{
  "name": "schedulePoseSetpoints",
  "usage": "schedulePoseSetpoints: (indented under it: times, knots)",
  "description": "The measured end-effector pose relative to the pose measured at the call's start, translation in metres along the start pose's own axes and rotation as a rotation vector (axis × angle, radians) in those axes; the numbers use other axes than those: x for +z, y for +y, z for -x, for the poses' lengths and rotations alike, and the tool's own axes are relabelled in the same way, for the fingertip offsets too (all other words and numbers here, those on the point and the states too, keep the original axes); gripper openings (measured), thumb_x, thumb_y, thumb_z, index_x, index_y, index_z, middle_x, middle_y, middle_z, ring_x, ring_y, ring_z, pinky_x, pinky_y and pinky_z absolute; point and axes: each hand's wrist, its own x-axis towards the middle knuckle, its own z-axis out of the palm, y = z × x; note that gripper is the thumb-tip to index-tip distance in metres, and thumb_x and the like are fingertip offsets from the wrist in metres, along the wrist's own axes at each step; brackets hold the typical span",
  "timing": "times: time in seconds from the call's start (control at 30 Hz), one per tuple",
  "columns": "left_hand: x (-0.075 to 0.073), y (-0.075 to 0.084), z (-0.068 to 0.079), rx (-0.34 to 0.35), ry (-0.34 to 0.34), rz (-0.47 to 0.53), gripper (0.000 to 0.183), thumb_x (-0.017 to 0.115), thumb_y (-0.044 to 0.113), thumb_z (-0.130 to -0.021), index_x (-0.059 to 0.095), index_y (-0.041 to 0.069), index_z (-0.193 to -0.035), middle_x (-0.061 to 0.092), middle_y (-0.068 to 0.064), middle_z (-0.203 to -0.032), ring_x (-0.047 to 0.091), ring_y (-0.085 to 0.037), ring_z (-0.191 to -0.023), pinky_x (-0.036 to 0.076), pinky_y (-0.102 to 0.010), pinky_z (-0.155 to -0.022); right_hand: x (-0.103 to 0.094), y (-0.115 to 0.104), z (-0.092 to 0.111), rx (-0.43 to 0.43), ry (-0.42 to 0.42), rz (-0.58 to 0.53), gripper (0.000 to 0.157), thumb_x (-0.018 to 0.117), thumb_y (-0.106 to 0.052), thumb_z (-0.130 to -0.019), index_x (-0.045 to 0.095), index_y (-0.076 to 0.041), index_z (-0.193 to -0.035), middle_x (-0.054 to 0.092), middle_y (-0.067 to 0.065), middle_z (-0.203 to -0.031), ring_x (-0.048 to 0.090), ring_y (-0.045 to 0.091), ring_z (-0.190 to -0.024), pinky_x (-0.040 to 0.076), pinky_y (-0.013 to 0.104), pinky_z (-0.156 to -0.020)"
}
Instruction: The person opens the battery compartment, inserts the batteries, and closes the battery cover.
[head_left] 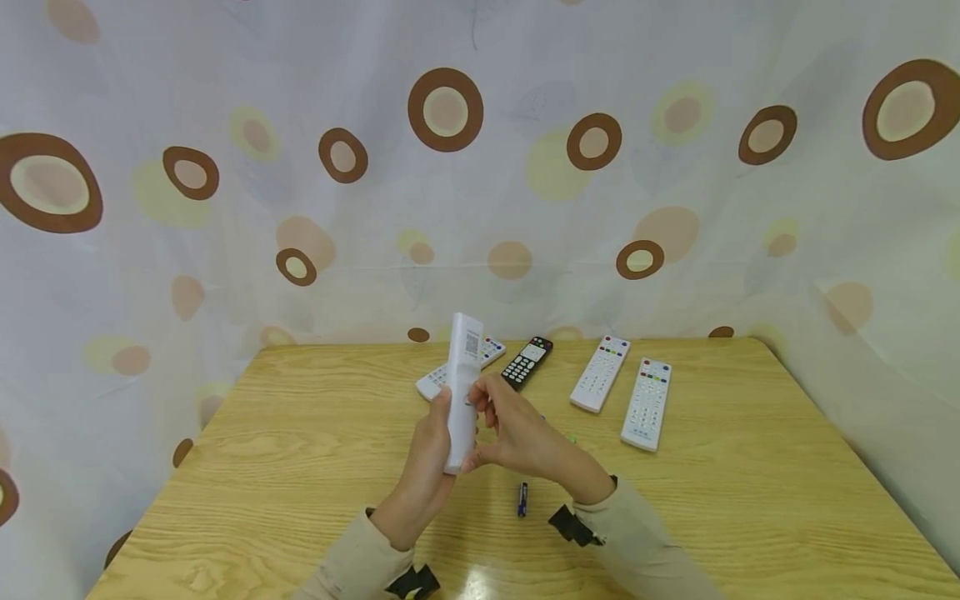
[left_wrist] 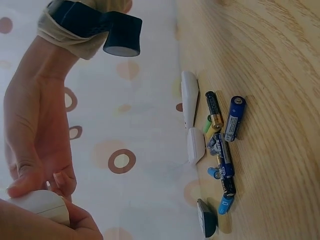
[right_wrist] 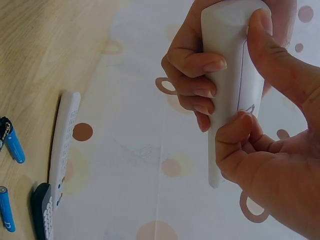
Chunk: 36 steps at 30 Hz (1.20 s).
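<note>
A white remote control (head_left: pixel 462 375) is held up above the table, its back with a printed label turned toward the head view. My left hand (head_left: pixel 427 446) grips it from the left, with the fingers wrapped round its side in the right wrist view. My right hand (head_left: pixel 525 433) holds it from the other side. The right thumb presses near one end of the battery cover (right_wrist: pixel 253 82), while the curled fingers touch the arrow mark at the cover's other end. The cover's seam shows, and it looks closed. The buttons face away, hidden.
On the table (head_left: pixel 315 442) lie a white remote (head_left: pixel 433 382) behind the held one, a black remote (head_left: pixel 527 361), and two more white remotes (head_left: pixel 600 375) on the right. Several loose batteries (left_wrist: pixel 234 119) lie together; one dark blue battery (head_left: pixel 522 499) lies nearer. A patterned curtain (head_left: pixel 510 208) hangs behind.
</note>
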Motion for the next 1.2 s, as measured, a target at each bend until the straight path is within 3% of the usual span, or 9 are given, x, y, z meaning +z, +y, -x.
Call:
schedulePoseSetpoints:
  times: [0.5,0.83,1.0,1.2]
  knots:
    - [0.002,-0.002,-0.002,0.026,0.007,-0.019,0.055,0.027,0.041,-0.106,0.043,-0.004,-0.134,0.052,-0.003,-0.092,0.049,-0.013,-0.080,0.042,-0.022,-0.062,-0.001,0.008,-0.004,0.037,-0.035,0.005,0.066,0.091,-0.017,-0.060,0.041,-0.006,-0.101,0.041,0.002,-0.076,0.041,0.008,-0.066,0.037,0.019,-0.057]
    - [-0.002,-0.005,-0.002,-0.006,-0.015,-0.016,0.056,0.025,0.042,-0.106,0.040,0.000,-0.138,0.053,-0.004,-0.098,0.049,-0.013,-0.082,0.042,-0.022,-0.063,0.003,0.010,-0.004,0.057,-0.062,-0.011,0.064,0.089,-0.017,-0.063,0.038,-0.008,-0.101,0.040,0.000,-0.074,0.039,0.006,-0.063,0.034,0.018,-0.054]
    - [-0.007,-0.003,-0.002,0.001,-0.036,0.006,0.057,0.024,0.044,-0.105,0.036,0.002,-0.143,0.055,-0.006,-0.106,0.053,-0.013,-0.090,0.045,-0.023,-0.069,0.008,0.008,-0.002,0.047,-0.081,-0.024,0.053,0.085,-0.017,-0.071,0.040,-0.008,-0.098,0.044,0.000,-0.080,0.045,0.008,-0.066,0.040,0.019,-0.055]
    - [-0.009,-0.002,-0.003,-0.008,-0.061,0.005,0.059,0.022,0.045,-0.105,0.030,0.005,-0.147,0.053,-0.008,-0.113,0.054,-0.014,-0.096,0.047,-0.026,-0.079,0.006,0.008,0.003,0.027,-0.130,-0.127,0.035,0.073,-0.013,-0.085,0.043,-0.008,-0.101,0.049,0.002,-0.086,0.046,0.008,-0.069,0.041,0.019,-0.057]
